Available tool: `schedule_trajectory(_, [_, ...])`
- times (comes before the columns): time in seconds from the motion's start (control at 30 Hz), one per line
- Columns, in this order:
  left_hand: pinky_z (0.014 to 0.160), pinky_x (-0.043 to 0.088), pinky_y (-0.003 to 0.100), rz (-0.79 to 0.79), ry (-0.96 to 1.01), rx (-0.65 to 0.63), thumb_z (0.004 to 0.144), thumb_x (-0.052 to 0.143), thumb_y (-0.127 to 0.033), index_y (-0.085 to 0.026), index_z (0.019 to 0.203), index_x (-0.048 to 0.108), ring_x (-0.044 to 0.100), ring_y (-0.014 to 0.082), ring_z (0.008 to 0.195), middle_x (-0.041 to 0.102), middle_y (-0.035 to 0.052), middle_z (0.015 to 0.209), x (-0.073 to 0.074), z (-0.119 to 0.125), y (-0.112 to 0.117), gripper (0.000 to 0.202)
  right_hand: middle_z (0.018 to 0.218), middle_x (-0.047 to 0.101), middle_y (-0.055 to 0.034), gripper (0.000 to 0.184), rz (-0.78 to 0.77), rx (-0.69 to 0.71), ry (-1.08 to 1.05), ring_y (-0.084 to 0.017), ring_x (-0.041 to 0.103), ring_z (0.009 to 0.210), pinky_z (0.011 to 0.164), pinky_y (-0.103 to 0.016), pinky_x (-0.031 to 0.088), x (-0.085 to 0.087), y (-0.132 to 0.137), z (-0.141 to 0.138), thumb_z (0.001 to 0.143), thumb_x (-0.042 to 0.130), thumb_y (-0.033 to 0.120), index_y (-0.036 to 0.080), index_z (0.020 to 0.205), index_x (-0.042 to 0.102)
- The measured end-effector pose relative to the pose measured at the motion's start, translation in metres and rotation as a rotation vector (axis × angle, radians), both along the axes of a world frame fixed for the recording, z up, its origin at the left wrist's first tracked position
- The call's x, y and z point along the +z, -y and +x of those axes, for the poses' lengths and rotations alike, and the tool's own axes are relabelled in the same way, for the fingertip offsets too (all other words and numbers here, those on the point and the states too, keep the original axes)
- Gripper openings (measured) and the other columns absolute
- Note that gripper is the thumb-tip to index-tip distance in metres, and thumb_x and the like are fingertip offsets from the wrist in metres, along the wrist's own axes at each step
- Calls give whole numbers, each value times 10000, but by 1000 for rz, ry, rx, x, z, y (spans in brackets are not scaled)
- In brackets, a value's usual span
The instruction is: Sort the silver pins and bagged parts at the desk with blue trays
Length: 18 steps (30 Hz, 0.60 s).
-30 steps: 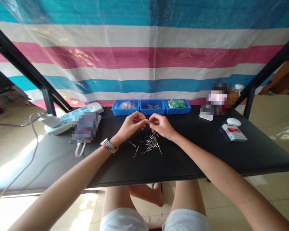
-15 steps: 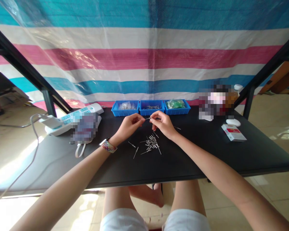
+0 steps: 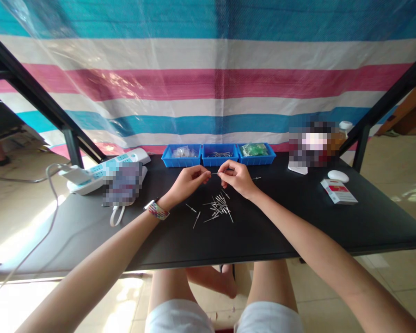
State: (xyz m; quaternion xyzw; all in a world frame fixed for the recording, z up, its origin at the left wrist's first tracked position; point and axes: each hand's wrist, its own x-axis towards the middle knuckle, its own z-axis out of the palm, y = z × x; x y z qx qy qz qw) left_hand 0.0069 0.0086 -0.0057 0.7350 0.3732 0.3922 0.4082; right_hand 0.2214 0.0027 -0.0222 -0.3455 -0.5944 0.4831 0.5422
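Note:
A thin metal blind rivet spans the small gap between my two hands, held level above the black table. My left hand pinches one end of it between thumb and fingers. At the other end, my right hand is closed on it with thumb and forefinger. Below the hands lies a loose pile of similar rivets, several crossing one another. Two more rivets lie left of the pile, and a single rivet lies just right of my right hand.
Three blue bins stand at the back: one with clear plastic bags, one with metal pieces, one with a green bag. A power strip and blurred device are left; a small box and white oval object are right.
The whole view has shifted slightly. Both hands keep their pinch on the rivet with hardly any movement, and the pile looks the same.

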Motion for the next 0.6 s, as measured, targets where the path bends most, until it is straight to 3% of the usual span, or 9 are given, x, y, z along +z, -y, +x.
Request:
schedule_trajectory(0.13, [684,494,285,-21,3,7,975,619,-588,-149,850,694,617,155,708,685,43,770,0,0,-1,462,741,699,4,318,23,-119,-13,-106,624,491,483,-245,570,5,-15,4,742,869,436,184,822,694])
schedule_trajectory(0.23, [670,485,280,-39,-2,-1,973,602,-571,-146,860,696,614,152,695,671,38,751,-1,-2,-2,449,1026,795,-81,373,21,-248,28,-108,645,497,474,-270,585,10,-31,11,784,801,461,184,1032,776])
schedule_trajectory(0.3, [660,480,277,-50,2,3,964,608,-556,-148,863,692,613,151,691,667,36,748,-2,-3,-3,429,1110,797,-113,411,46,-316,143,-112,649,486,452,-271,568,15,-37,20,819,751,445,175,1127,796])
schedule_trajectory(0.43, [650,475,275,-59,11,19,951,623,-534,-152,853,687,607,148,680,661,33,744,-4,-5,-5,399,888,784,-85,286,101,-456,407,-108,613,465,440,-236,500,29,-36,59,866,662,330,139,1010,819])
schedule_trajectory(0.47, [651,474,275,-58,13,16,951,624,-525,-152,850,688,605,147,679,660,32,744,-4,-5,-6,392,851,775,-71,250,61,-430,481,-106,601,459,435,-231,484,33,-34,72,851,660,288,142,982,814])
schedule_trajectory(0.6, [651,470,277,-73,29,-14,948,625,-486,-151,843,694,592,144,672,655,30,733,-4,-5,-5,358,788,769,-37,128,-96,-105,911,-126,638,547,506,-224,470,39,-31,118,756,752,195,183,861,825])
